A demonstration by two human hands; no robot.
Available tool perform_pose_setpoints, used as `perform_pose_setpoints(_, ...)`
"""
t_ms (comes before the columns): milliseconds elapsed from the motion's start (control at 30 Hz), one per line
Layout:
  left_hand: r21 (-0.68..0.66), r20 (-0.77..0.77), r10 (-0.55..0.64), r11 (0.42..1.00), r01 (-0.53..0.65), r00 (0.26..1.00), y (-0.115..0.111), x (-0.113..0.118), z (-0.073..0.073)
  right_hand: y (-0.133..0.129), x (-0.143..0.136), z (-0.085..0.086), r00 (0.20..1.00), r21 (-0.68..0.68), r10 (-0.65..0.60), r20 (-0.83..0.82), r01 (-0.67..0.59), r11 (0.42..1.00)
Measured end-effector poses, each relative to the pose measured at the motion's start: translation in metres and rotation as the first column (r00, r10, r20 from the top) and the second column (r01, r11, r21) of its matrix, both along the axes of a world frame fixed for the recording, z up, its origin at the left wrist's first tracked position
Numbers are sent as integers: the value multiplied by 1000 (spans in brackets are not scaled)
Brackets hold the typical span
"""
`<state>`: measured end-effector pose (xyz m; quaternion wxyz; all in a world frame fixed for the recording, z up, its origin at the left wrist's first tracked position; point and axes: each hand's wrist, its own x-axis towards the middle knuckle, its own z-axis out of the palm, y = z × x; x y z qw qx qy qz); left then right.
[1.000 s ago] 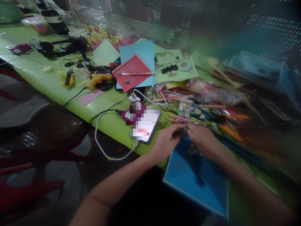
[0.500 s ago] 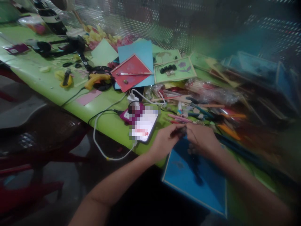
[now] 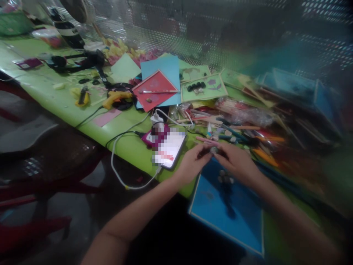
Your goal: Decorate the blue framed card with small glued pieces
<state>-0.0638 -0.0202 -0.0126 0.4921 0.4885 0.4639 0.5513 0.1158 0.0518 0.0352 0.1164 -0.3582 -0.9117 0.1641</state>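
Note:
My left hand and my right hand meet above the far edge of a blue board with a pale rim. Pinched between their fingertips is a small greyish stone; blur hides its details. Below my right hand, a cluster of small grey stones rests on the board. A dark elongated patch runs down from them, and I cannot tell whether it is paint or shadow. The board sticks out over the table's front edge.
Left of my hands lie a lit phone, a purple power adapter and a looping white cable. Beyond are a red board, a green board with black stones, a yellow glue gun, pencils and stacked blue boards.
My fingers have turned, so the small stone between them shows more plainly. The cluster on the blue board is less covered by my right hand. The camera view has shifted slightly.

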Motion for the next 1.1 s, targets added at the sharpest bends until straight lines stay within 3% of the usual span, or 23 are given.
perform_pose_setpoints(300,-5,-22,33,999,-33,999,8,0,-1,3,1,-6,996,72,13,-86,-7,997)
perform_pose_setpoints(500,-93,241,-24,995,47,970,17,13,7,2,4,-3,993,181,-46,-108,65,981)
perform_pose_setpoints(700,-153,386,-27,984,93,922,27,27,25,3,10,3,997,379,-74,-13,73,923)
perform_pose_setpoints(867,-176,409,-96,968,181,908,40,42,24,5,30,-3,995,466,-92,26,69,882)
perform_pose_setpoints(1100,-93,364,-234,954,286,902,53,65,19,0,58,-20,982,475,-172,-74,187,860)
